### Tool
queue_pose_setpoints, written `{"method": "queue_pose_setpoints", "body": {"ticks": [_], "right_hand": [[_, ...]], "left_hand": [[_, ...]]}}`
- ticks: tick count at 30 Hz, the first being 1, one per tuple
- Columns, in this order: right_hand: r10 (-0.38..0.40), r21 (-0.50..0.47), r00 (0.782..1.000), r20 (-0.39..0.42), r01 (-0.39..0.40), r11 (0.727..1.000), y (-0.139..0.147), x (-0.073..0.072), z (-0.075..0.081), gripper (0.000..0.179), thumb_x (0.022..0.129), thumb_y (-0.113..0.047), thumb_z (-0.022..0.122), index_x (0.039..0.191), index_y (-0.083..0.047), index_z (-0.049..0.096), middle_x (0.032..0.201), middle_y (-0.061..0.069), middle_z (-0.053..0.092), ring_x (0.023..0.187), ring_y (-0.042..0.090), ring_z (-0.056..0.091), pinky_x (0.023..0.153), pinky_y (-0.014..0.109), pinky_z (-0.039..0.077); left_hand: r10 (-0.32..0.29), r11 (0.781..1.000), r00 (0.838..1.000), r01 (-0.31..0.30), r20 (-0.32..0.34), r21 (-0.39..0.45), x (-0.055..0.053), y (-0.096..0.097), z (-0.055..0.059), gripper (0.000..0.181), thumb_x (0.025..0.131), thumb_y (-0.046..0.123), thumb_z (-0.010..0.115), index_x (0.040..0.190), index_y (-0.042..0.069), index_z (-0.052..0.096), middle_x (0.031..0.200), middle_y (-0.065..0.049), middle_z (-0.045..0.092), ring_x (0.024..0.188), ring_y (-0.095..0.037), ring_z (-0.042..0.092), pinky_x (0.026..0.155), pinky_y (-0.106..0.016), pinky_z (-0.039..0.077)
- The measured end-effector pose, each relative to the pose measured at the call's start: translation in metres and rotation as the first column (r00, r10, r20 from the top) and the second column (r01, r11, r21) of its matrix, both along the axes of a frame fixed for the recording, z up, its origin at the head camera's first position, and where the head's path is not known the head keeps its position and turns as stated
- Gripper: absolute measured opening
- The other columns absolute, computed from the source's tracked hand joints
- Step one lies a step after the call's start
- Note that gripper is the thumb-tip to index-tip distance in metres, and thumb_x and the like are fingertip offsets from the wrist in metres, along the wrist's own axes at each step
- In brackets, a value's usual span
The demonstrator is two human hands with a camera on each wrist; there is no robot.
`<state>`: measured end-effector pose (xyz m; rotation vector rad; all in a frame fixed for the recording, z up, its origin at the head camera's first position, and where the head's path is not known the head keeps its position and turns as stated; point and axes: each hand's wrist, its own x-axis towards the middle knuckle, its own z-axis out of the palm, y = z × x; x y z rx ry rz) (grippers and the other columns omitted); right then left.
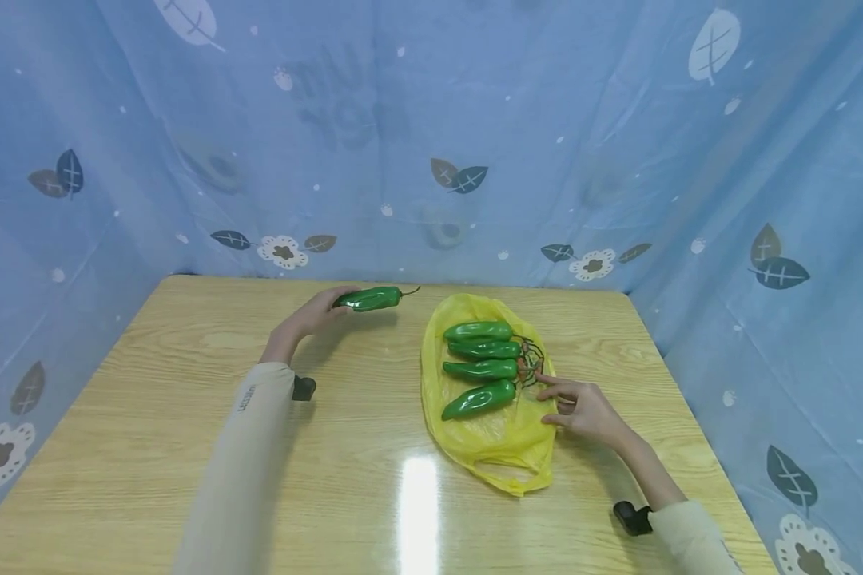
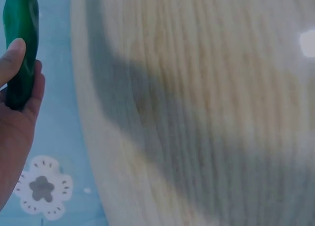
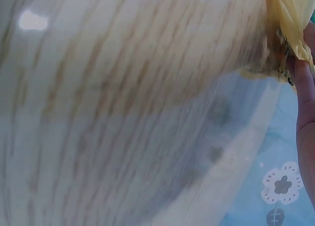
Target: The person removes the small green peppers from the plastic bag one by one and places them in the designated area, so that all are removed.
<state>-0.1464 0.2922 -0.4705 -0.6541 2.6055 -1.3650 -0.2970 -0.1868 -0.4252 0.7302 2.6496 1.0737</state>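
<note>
In the head view, my left hand (image 1: 325, 307) grips a glossy green chili pepper (image 1: 375, 299) by its blunt end, held just above the far part of the table, its thin stem pointing right. The left wrist view has the thumb and fingers around this pepper (image 2: 22, 24). Several more green peppers (image 1: 480, 370) lie side by side on a flattened yellow plastic bag (image 1: 499, 431), dark stems toward the right. Fingers of my right hand (image 1: 582, 407) reach over the bag's right edge and touch it near those stems. In the right wrist view, bag film (image 3: 290, 19) partly hides the fingertips.
The light wooden table (image 1: 352, 447) reflects a bright glare near its front. A blue patterned curtain (image 1: 374, 160) encloses the back and both sides. The bag's handle loop lies toward the front. A dark wrist device (image 1: 631, 517) sits by the right cuff.
</note>
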Motion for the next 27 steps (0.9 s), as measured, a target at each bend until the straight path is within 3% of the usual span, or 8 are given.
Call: {"method": "queue_pose_setpoints", "body": {"ticks": [9,20,27], "right_hand": [[0.003,0.002,1.0,-0.025,-0.003,1.0,0.0,0.0,-0.001,0.033,0.075,-0.003,0.081,0.105,0.002,0.069,0.137,0.025,0.049,0.118,0.045,0.051,0.087,0.037,0.052],[0.005,-0.001,1.0,-0.012,-0.005,1.0,0.001,0.001,0.0,0.033,0.075,-0.005,0.081,0.106,0.0,0.07,0.137,0.025,0.05,0.119,0.044,0.05,0.087,0.038,0.052],[0.001,0.016,1.0,-0.02,-0.001,1.0,-0.005,0.005,0.007,0.033,0.075,0.001,0.079,0.106,0.004,0.069,0.135,0.027,0.05,0.117,0.046,0.051,0.087,0.042,0.052]], "left_hand": [[-0.029,0.998,0.999,0.027,-0.025,-0.065,-0.015,-0.006,-0.005,0.045,0.097,0.001,0.05,0.138,-0.014,0.037,0.138,-0.035,0.04,0.122,-0.048,0.042,0.107,-0.056,0.031],[-0.02,0.999,0.993,0.026,0.12,-0.046,-0.016,-0.008,-0.012,0.045,0.099,0.005,0.047,0.142,-0.007,0.037,0.137,-0.03,0.043,0.115,-0.04,0.047,0.102,-0.054,0.037],[-0.05,0.995,0.994,0.058,0.099,-0.083,-0.012,-0.011,-0.021,0.042,0.099,0.003,0.047,0.139,-0.008,0.04,0.137,-0.031,0.043,0.121,-0.043,0.045,0.106,-0.055,0.034]]}}
